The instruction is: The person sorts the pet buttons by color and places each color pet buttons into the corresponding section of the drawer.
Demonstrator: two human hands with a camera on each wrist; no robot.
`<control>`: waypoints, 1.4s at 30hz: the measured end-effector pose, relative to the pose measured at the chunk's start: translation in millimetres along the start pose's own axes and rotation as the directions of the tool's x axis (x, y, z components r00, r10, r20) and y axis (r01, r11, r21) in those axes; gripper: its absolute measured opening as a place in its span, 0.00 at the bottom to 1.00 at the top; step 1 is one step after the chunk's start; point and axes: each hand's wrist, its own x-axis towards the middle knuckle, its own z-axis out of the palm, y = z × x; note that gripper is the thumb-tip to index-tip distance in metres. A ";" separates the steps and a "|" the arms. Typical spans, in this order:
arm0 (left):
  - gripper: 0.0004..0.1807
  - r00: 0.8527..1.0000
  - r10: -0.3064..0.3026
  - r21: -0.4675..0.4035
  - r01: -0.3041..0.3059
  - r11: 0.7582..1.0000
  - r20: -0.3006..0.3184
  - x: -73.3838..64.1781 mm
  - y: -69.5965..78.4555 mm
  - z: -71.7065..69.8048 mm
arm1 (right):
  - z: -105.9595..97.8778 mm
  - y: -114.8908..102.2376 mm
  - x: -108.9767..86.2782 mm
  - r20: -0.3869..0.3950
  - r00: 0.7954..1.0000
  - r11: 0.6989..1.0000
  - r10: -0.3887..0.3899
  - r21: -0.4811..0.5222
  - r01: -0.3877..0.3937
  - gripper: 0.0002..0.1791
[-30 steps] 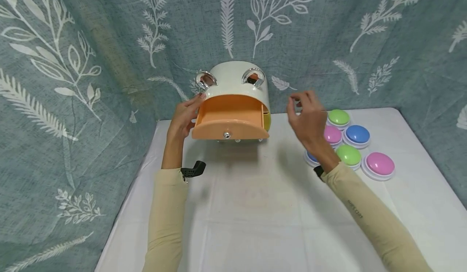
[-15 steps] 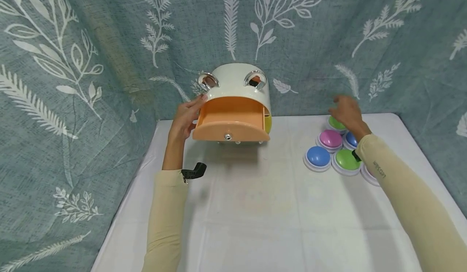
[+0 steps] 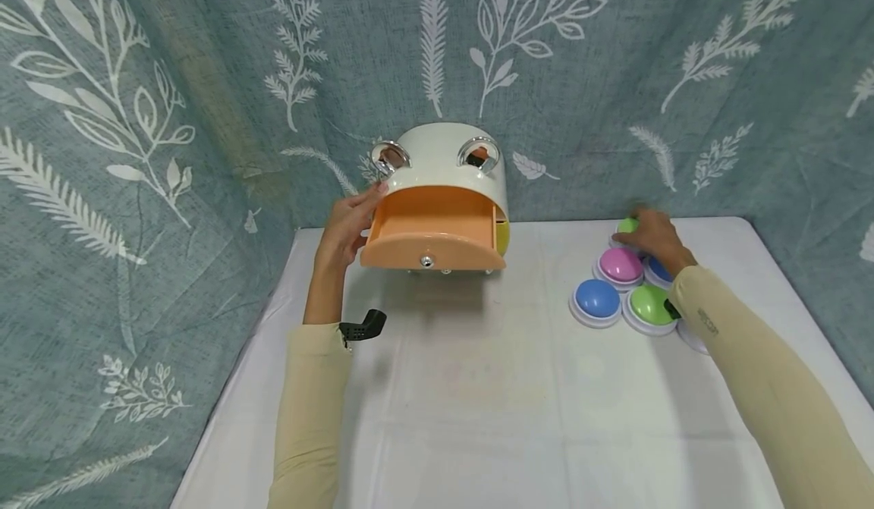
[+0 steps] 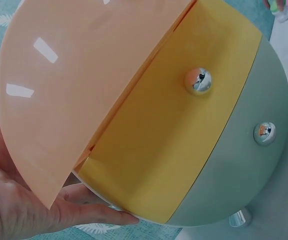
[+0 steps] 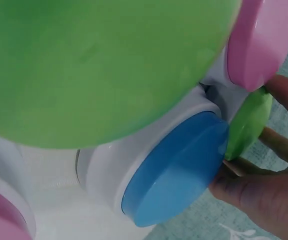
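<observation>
Left of centre in the head view, the left hand (image 3: pixel 347 227) grips the box (image 3: pixel 447 158). Mid-right, the right hand (image 3: pixel 653 236) has fingers curled round the farthest green button (image 3: pixel 627 225).

Curtained-off tabletop set (home or lab, can't tell): teal leaf-print fabric (image 3: pixel 580 114) walls the far, left and right edges of a white-covered table (image 3: pixel 478 410), black wrist device (image 3: pixel 363 325) at one cuff (image 3: pixel 317 338).

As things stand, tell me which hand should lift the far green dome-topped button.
Right hand, probably: it is at that far green dome-topped button, whereas the left hand rests against the white rounded cabinet, well away from it.
</observation>
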 end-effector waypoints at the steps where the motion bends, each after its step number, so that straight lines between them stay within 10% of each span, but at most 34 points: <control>1: 0.43 1.000 0.003 0.000 -0.003 1.000 0.002 0.1 -0.2 -0.2 | 0.5 -0.4 -0.3 -0.004 1.000 1.000 0.005 0.002 -0.005 0.42; 20: 0.42 1.000 -0.005 0.001 0.005 1.000 -0.011 -0.9 -1.2 -0.5 | -9.5 -30.2 -15.8 -0.193 0.980 0.999 -0.037 -0.002 0.038 0.41; 35: 0.42 1.000 -0.017 -0.018 0.016 1.000 -0.012 -2.3 -1.7 -2.7 | -42.9 -133.8 -84.2 -0.142 0.973 0.982 -0.183 0.012 0.186 0.42; 42: 0.41 1.000 -0.011 -0.017 0.011 1.000 -0.005 -1.7 -1.7 -2.0 | -50.3 -192.8 -114.4 -0.164 0.936 0.945 -0.312 0.050 0.323 0.36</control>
